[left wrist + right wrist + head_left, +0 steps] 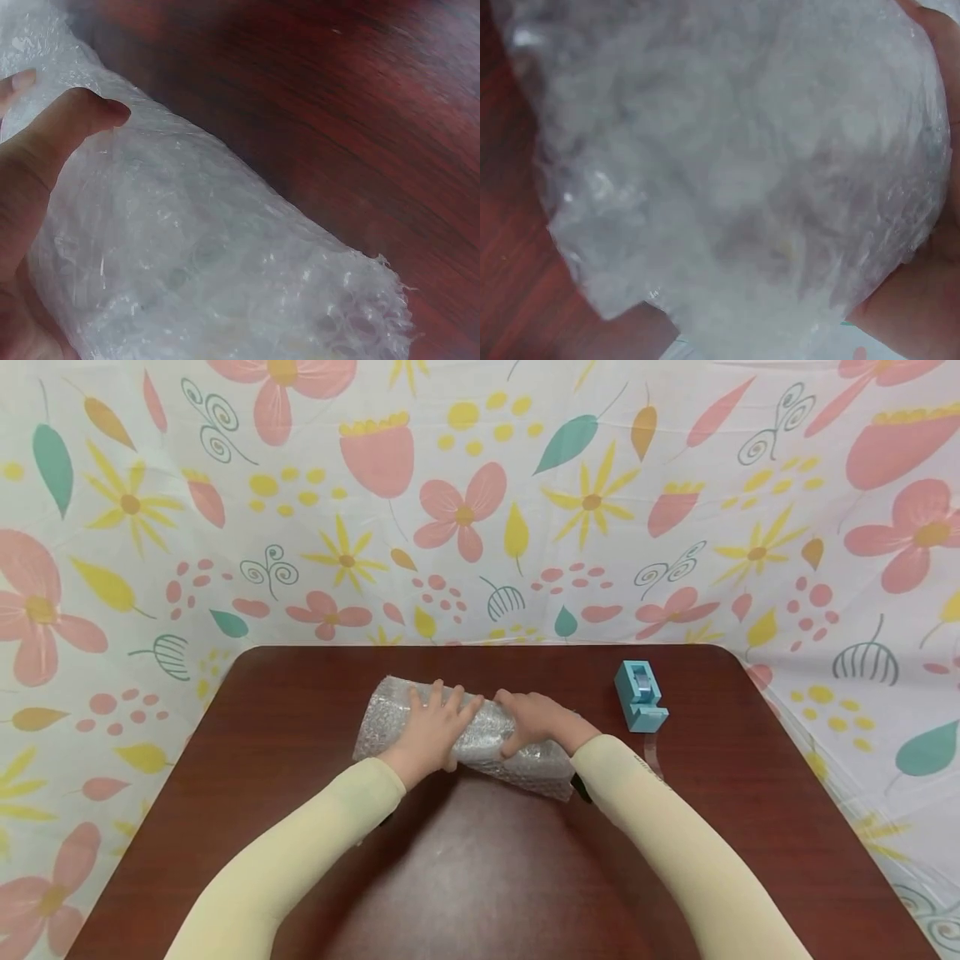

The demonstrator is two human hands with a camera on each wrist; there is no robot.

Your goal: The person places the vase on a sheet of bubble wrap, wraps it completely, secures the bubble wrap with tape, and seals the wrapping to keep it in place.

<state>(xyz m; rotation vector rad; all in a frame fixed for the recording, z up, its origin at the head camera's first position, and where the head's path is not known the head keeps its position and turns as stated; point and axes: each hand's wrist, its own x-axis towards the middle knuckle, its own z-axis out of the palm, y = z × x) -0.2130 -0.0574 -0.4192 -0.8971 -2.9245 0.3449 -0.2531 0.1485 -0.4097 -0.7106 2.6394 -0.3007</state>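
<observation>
A roll of clear bubble wrap [386, 718] lies across the dark wooden table [480, 860], angled from back left to front right. My left hand [435, 722] lies on top of its middle, fingers spread and fairly straight, pressing down. In the left wrist view the thumb [64, 131] arches over the bubble wrap [225, 247]. My right hand [536, 722] sits just right of the left, fingers curled over the roll's right part and gripping it. In the right wrist view the bubble wrap [727, 165] fills the frame, with my right hand [922, 300] wrapped around its edge. What is inside the roll is hidden.
A light blue tape dispenser [640, 695] stands on the table to the right of my right hand, with a clear strip trailing toward the front. A flower-print cloth [480, 485] hangs behind and beside the table.
</observation>
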